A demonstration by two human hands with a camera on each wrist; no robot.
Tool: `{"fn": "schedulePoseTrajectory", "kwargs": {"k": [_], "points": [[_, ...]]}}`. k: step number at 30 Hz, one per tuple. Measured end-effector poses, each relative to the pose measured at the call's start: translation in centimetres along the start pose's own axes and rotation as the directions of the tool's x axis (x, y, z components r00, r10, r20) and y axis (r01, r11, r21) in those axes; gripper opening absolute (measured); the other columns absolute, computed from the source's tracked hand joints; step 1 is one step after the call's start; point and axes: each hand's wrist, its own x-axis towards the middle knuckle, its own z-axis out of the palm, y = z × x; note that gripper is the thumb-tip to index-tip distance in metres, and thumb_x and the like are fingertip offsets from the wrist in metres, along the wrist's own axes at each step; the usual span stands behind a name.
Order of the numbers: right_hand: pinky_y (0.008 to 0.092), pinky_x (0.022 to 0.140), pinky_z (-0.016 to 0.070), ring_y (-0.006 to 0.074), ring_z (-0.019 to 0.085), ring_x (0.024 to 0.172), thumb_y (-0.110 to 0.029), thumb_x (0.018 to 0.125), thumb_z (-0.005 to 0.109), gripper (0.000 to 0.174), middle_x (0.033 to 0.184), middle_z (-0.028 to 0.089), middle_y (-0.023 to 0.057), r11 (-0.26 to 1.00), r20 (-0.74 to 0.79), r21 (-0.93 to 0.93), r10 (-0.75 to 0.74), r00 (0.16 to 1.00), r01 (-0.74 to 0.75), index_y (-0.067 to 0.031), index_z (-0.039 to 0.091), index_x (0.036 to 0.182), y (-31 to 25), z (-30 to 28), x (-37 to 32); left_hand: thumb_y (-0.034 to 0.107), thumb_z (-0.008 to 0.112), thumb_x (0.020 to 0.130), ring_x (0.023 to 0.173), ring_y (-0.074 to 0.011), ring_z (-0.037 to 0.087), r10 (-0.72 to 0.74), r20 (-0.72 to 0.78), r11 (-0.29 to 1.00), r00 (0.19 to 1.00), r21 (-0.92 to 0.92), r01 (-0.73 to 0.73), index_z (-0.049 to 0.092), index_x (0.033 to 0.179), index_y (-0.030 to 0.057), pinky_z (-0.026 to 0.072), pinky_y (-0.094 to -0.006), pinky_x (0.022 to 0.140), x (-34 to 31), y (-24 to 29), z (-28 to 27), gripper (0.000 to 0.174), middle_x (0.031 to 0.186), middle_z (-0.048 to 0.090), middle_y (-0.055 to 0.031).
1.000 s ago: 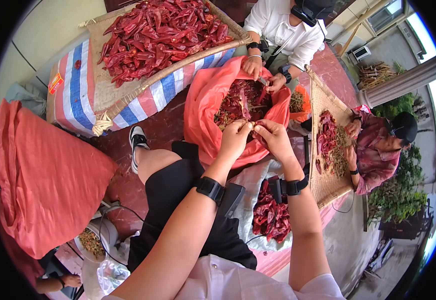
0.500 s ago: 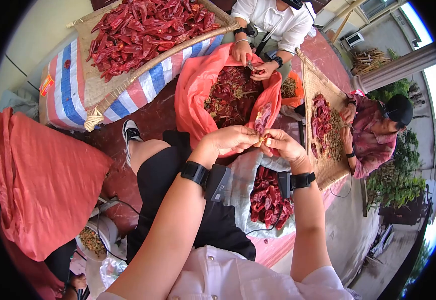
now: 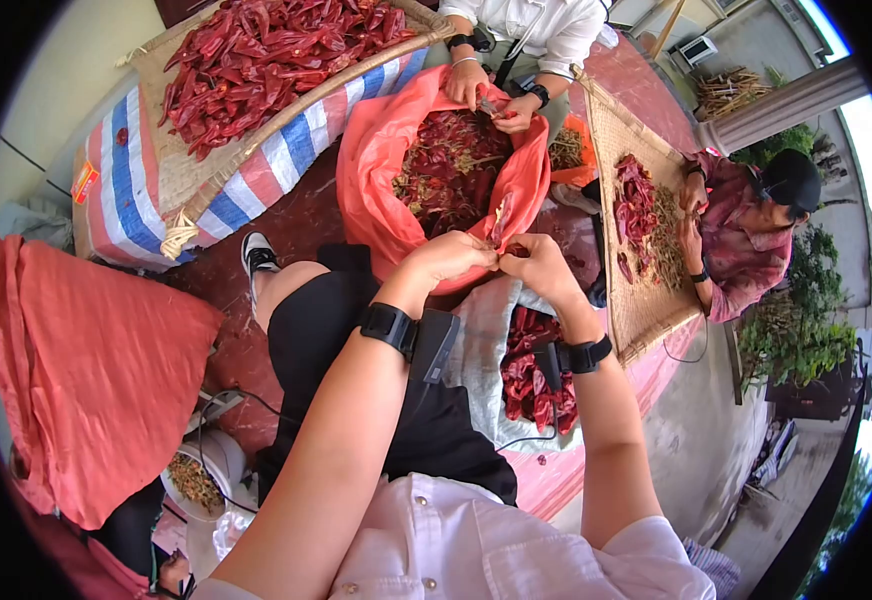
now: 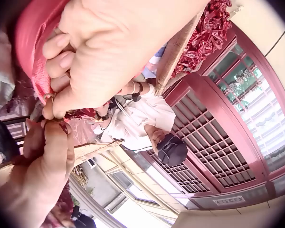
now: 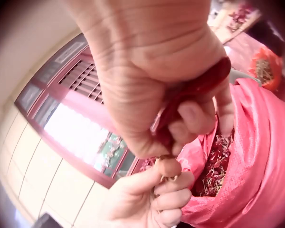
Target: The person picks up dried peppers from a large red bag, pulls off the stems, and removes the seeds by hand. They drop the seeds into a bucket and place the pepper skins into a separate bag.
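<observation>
Both hands meet at the near rim of the red sack [image 3: 376, 195]. My left hand [image 3: 446, 256] and right hand [image 3: 546, 270] touch at the fingertips in the head view. Curled right-hand fingers hold a dark red dried chili [image 5: 204, 85], plainest in the right wrist view. Below it, the left thumb and fingers pinch its stem end, with pale bits between them. A pale-streaked chili [image 3: 503, 215] stands up beside the fingertips; which hand has it I cannot tell. Chilies and stems [image 3: 446, 170] lie inside the sack.
A woven tray heaped with chilies [image 3: 266, 60] stands upper left, a chili pile [image 3: 536, 385] on cloth below the right hand. Two people work opposite, one at a woven tray [image 3: 646, 310] on the right. A bucket [image 3: 221, 455] and red cloth [image 3: 86, 370] are at left.
Compared with a second ago, both hands have drawn back from over the sack's contents to its near rim. The head view has shifted, so the surroundings sit farther left and higher.
</observation>
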Motion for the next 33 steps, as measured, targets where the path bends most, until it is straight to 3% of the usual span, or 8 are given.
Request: {"fn": "schedulePoseTrajectory", "kwargs": {"k": [2, 6, 11, 17, 20, 22, 25, 33], "points": [[0.0391, 0.055, 0.046, 0.031, 0.059, 0.055, -0.018, 0.066, 0.062, 0.016, 0.057, 0.057, 0.0173, 0.845, -0.216, -0.531, -0.206, 0.954, 0.063, -0.003, 0.062, 0.071, -0.9, 1.3, -0.6, 0.024, 0.061, 0.082, 0.052, -0.0034, 0.037, 0.017, -0.063, 0.996, 0.998, 0.091, -0.011, 0.064, 0.09, 0.007, 0.0281, -0.0196, 0.047, 0.1, 0.0, 0.1, 0.019, 0.067, 0.052, 0.0072], [0.0409, 0.058, 0.0475, 0.032, 0.06, 0.058, -0.017, 0.067, 0.057, 0.014, 0.059, 0.059, 0.0161, 0.614, -0.403, -0.788, -0.465, 0.788, -0.041, -0.0044, 0.054, 0.06, -0.9, 2.8, -1.5, 0.021, 0.06, 0.082, 0.073, -0.0092, 0.055, 0.067, -0.165, 0.983, 0.984, 0.18, -0.037, 0.066, 0.091, 0.0005, 0.0414, -0.0233, 0.069, 0.8, -1.3, -0.5, 0.023, 0.082, 0.064, -0.0033], [0.0409, 0.065, 0.048, 0.0366, 0.061, 0.074, -0.028, 0.077, 0.059, 0.028, 0.076, 0.062, 0.021, 0.914, -0.488, -0.354, 0.0, 0.873, -0.198, -0.0026, 0.065, 0.086, 6.1, 1.0, -5.0, 0.019, 0.059, 0.084, 0.082, -0.0106, 0.058, 0.194, -0.242, 0.98, 0.951, 0.096, -0.175, 0.065, 0.091, -0.0023, 0.0429, -0.0242, 0.078, 0.4, -0.8, -1.2, 0.023, 0.087, 0.066, -0.0054], [0.0431, 0.079, 0.0459, 0.0377, 0.058, 0.092, -0.037, 0.075, 0.061, 0.05, 0.098, 0.061, 0.0223, 0.555, -0.389, -0.658, 0.327, 0.861, -0.509, -0.0027, 0.056, 0.11, 12.5, 0.3, -11.5, 0.026, 0.058, 0.084, 0.072, -0.0054, 0.053, 0.159, -0.195, 0.984, 0.968, 0.11, -0.14, 0.064, 0.092, 0.0027, 0.04, -0.0211, 0.062, -0.2, 0.1, -0.1, 0.026, 0.083, 0.062, 0.0013], [0.0404, 0.091, 0.0402, 0.0369, 0.047, 0.111, -0.031, 0.074, 0.065, 0.066, 0.119, 0.048, 0.0249, 0.808, -0.248, -0.515, 0.18, 0.952, -0.287, 0.0001, 0.04, 0.126, 11.3, 0.4, -10.8, 0.029, 0.055, 0.085, 0.054, -0.0008, 0.035, 0.092, -0.07, 0.995, 0.993, 0.041, -0.089, 0.062, 0.08, 0.0085, 0.0251, -0.0174, 0.047, -0.8, 1.5, 0.4, 0.022, 0.062, 0.044, 0.0092], [0.0392, 0.097, 0.0353, 0.0367, 0.042, 0.116, -0.014, 0.074, 0.064, 0.06, 0.122, 0.046, 0.0225, 0.903, -0.332, -0.429, -0.153, 0.931, -0.005, -0.0001, 0.039, 0.126, 8.2, 0.6, -8.7, 0.027, 0.054, 0.085, 0.052, -0.001, 0.032, 0.059, -0.028, 0.998, 0.998, -0.019, -0.059, 0.06, 0.077, 0.0086, 0.0227, -0.0175, 0.046, -1.3, 2.2, 0.9, 0.022, 0.059, 0.039, 0.0096], [0.0436, 0.102, 0.0279, 0.0318, 0.034, 0.124, -0.004, 0.07, 0.061, 0.059, 0.131, 0.039, 0.0168, 0.754, -0.357, -0.624, -0.508, 0.784, 0.204, -0.0052, 0.043, 0.126, -0.3, 0.3, -5.6, 0.025, 0.051, 0.085, 0.047, -0.0017, 0.027, -0.01, 0.005, 0.991, 1.0, -0.137, 0.011, 0.057, 0.073, 0.0085, 0.0195, -0.0189, 0.043, -1.4, 2.3, 0.7, 0.021, 0.056, 0.034, 0.0094], [0.0484, 0.103, 0.0258, 0.0237, 0.04, 0.122, -0.005, 0.072, 0.059, 0.039, 0.119, 0.052, 0.0065, 0.364, 0.179, -0.773, -0.66, 0.73, 0.519, -0.0095, 0.056, 0.111, -5.2, -0.1, -1.1, 0.02, 0.045, 0.081, 0.043, -0.0022, 0.023, 0.042, 0.029, 0.987, 0.999, -0.158, -0.037, 0.045, 0.063, 0.0118, 0.0168, -0.0211, 0.041, -2.1, 2.1, 0.1, 0.021, 0.053, 0.031, 0.0086]]}}
